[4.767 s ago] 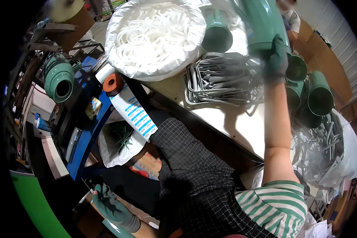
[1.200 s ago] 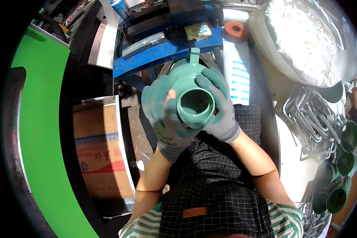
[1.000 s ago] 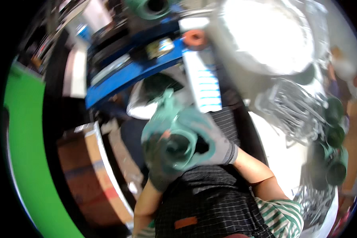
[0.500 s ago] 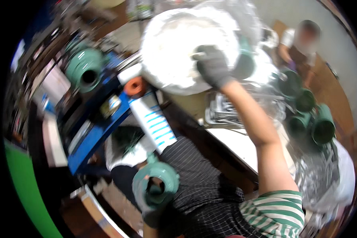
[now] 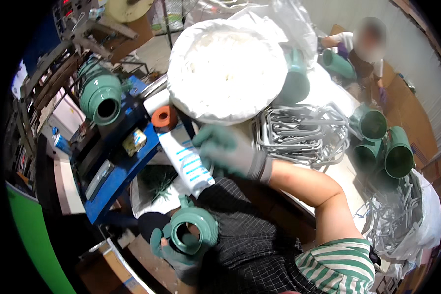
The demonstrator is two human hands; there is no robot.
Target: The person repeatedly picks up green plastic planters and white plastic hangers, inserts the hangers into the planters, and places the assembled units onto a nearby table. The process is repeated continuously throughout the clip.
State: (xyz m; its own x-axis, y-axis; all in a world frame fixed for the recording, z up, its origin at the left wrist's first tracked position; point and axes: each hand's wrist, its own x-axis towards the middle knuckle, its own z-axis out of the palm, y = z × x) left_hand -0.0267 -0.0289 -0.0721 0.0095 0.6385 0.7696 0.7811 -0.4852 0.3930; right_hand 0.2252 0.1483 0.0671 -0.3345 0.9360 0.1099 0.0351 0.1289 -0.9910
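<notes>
In my lap rests a hollow green plastic vessel [image 5: 203, 221], shaped like a jug, with a ringed, threaded round mouth facing up. My left hand [image 5: 179, 262], in a grey and green work glove, grips its lower left side with thumb and fingers round the wall. My right hand [image 5: 230, 153], gloved the same way, is in the air between the vessel and a large white-lined tub [image 5: 179, 93]. Its fingers look bent but are smeared by motion, so whether they hold anything is hidden. Small white pieces [image 5: 228, 63] fill the tub.
On a blue machine bench [image 5: 120, 179] at left lies another green vessel [image 5: 100, 93], near an orange roll [image 5: 164, 117]. Bent grey metal handles [image 5: 299, 134] lie on the white table. Green cylinders [image 5: 398, 152] stand at right, and a co-worker [image 5: 362, 59] holds one.
My right hand has left the tub and moved down and left toward my lap. The vessel stays in my left hand. The co-worker has lifted a green cylinder.
</notes>
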